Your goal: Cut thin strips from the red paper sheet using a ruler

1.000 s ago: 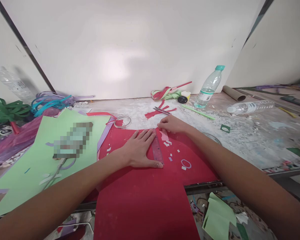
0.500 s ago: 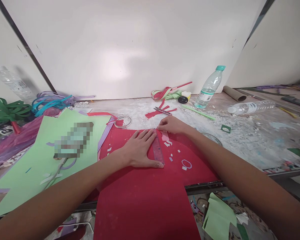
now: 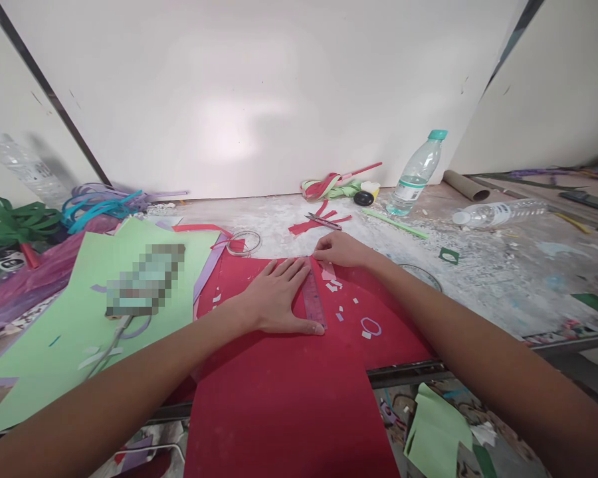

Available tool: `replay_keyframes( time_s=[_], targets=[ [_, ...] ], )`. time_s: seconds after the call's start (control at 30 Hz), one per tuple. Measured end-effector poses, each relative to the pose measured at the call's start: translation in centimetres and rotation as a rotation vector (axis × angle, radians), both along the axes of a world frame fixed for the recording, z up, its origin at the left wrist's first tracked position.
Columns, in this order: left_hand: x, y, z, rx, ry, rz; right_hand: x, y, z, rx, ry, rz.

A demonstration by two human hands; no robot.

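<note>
Flat on the red paper [image 3: 284, 392], my left hand [image 3: 279, 299] has its fingers spread, with fingertips and thumb resting on a clear ruler [image 3: 315, 302] that lies lengthwise away from me. Just beyond the ruler's far end, my right hand [image 3: 341, 251] is closed in a pinch at the red paper's edge by the ruler. Its fingertips are partly hidden. Small paper scraps [image 3: 333, 285] and a lilac paper ring [image 3: 371, 326] lie on the red sheet to the right of the ruler.
Scissors [image 3: 323, 222] lie on red strips beyond my hands. Green paper with a blurred-out device [image 3: 147, 279] on it is at left. A water bottle [image 3: 416, 176] stands at the back right; another bottle [image 3: 501, 212] lies beside it. The table's front edge [image 3: 403, 375] runs under the red paper.
Both hands keep their places on the ruler and red paper. Only the camera view has shifted very slightly.
</note>
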State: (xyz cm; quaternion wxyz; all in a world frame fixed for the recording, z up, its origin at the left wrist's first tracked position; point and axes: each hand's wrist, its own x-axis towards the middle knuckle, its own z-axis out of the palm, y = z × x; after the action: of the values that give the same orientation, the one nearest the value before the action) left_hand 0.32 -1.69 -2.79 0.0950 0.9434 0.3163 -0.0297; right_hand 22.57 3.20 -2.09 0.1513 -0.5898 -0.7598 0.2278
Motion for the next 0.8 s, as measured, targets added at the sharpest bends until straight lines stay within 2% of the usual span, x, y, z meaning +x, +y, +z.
replay_keyframes(
  time_s=[0.63, 0.8],
  targets=[
    [0.0, 0.0, 0.0, 0.003, -0.002, -0.003, -0.3, -0.3, 0.1, 0.009, -0.012, -0.015],
    [0.0, 0.0, 0.0, -0.005, -0.003, -0.001, -1.1, -0.6, -0.3, 0.081, -0.019, -0.047]
  ],
)
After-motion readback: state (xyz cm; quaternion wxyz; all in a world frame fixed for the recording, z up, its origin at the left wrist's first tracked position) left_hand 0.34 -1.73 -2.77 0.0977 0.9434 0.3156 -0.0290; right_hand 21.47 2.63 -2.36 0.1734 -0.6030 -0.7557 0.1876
